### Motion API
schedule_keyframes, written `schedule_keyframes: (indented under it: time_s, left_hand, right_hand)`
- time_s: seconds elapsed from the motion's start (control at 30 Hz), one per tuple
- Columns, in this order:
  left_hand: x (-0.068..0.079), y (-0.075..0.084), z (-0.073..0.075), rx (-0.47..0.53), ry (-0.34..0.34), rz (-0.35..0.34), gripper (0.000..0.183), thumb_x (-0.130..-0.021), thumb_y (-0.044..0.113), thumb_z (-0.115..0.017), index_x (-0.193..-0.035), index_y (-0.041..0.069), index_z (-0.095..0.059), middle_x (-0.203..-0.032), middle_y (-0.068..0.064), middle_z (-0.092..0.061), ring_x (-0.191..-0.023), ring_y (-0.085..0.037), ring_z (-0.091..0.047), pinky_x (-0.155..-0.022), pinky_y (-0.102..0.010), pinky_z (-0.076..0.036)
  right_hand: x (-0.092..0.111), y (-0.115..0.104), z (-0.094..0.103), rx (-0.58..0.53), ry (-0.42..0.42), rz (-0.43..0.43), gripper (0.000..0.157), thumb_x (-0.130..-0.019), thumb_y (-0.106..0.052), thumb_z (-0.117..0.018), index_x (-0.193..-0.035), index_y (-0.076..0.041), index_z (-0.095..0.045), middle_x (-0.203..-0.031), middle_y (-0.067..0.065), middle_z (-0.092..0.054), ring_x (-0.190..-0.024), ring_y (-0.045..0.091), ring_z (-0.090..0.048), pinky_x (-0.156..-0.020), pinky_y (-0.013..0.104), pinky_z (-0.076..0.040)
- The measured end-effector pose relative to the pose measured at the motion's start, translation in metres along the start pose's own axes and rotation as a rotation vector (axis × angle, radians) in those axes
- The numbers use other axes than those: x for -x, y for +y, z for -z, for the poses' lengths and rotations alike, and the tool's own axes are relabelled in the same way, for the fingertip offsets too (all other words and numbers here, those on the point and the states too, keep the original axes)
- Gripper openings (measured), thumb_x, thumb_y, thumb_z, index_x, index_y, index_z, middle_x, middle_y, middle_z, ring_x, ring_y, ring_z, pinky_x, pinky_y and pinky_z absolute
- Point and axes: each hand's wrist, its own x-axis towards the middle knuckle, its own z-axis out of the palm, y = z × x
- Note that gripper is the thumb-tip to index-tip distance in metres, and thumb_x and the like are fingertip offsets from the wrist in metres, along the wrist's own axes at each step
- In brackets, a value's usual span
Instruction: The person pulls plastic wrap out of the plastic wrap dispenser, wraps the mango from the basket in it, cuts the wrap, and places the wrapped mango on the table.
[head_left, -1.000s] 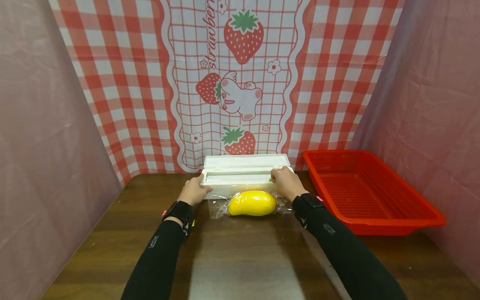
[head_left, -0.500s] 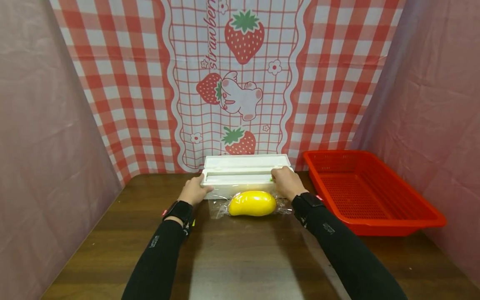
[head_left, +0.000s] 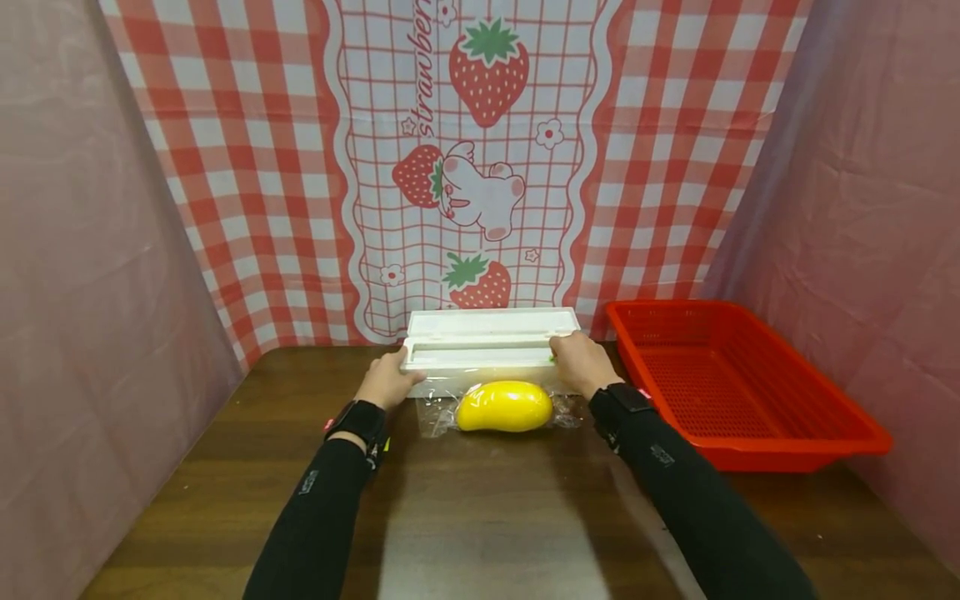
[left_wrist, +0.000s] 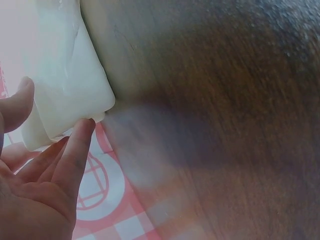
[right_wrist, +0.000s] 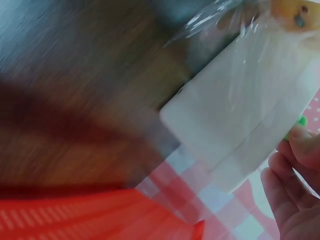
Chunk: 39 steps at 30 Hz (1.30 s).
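A long white cling film box (head_left: 480, 357) with its lid raised stands at the back of the table. My left hand (head_left: 386, 382) grips its left end; in the left wrist view the thumb and fingertips lie against the corner of the box (left_wrist: 75, 75). At the right end my right hand (head_left: 585, 363) pinches a small green slider (right_wrist: 302, 121), mostly hidden by the thumb and fingers. Clear film (head_left: 438, 412) comes over the front of the box. A yellow mango-shaped fruit (head_left: 504, 407) lies under that film, just in front of the box.
A red plastic basket (head_left: 750, 446) stands on the right, close beside my right forearm. Behind the box hangs a checked strawberry cloth (head_left: 480, 208). Pink curtains (head_left: 847, 208) close both sides. Brown wooden table surface (head_left: 480, 517) lies in front of the fruit.
My right hand has shifted slightly right along the top of the box, the green slider with it. The left hand, box and yellow fruit stay in place.
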Motion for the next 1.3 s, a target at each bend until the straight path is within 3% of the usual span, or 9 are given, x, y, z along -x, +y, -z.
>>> schedule_keyframes:
  time_s: [0.43,0.8,1.03,1.3]
  left_hand:
    - [-0.002,-0.006,-0.003,-0.004,-0.013,-0.006,0.075,-0.089,0.037,-0.066,-0.147,0.004,-0.032,-0.144,-0.021,-0.040,-0.130,-0.041,-0.038,-0.106,-0.053,-0.030]
    - [-0.002,-0.005,-0.004,-0.049,-0.009,-0.025,0.073,-0.089,0.035,-0.066,-0.146,0.003,-0.034,-0.140,-0.021,-0.045,-0.127,-0.042,-0.042,-0.103,-0.052,-0.034]
    - [-0.002,-0.004,-0.004,-0.050,-0.009,-0.024,0.073,-0.089,0.036,-0.066,-0.147,0.004,-0.034,-0.141,-0.021,-0.045,-0.127,-0.042,-0.042,-0.103,-0.053,-0.034]
    - [-0.001,-0.001,-0.001,-0.057,-0.011,-0.021,0.072,-0.090,0.033,-0.065,-0.147,0.004,-0.033,-0.142,-0.022,-0.043,-0.128,-0.043,-0.040,-0.104,-0.053,-0.033]
  right_hand:
    - [0.006,0.016,0.003,0.007,0.000,-0.033,0.005,-0.085,-0.008,-0.067,-0.081,-0.008,-0.066,-0.074,0.007,-0.061,-0.064,0.022,-0.054,-0.055,0.040,-0.050]
    - [0.009,0.021,0.008,0.065,-0.034,-0.035,0.006,-0.082,-0.003,-0.067,-0.085,-0.008,-0.069,-0.074,0.009,-0.063,-0.068,0.026,-0.057,-0.059,0.043,-0.052]
    - [0.011,0.022,0.013,0.120,-0.020,0.003,0.008,-0.082,-0.004,-0.066,-0.089,-0.005,-0.069,-0.076,0.014,-0.062,-0.071,0.031,-0.058,-0.058,0.047,-0.052]
    - [0.015,0.029,0.017,0.130,0.000,-0.017,0.008,-0.081,-0.001,-0.066,-0.088,-0.003,-0.069,-0.078,0.017,-0.064,-0.074,0.033,-0.058,-0.064,0.051,-0.052]
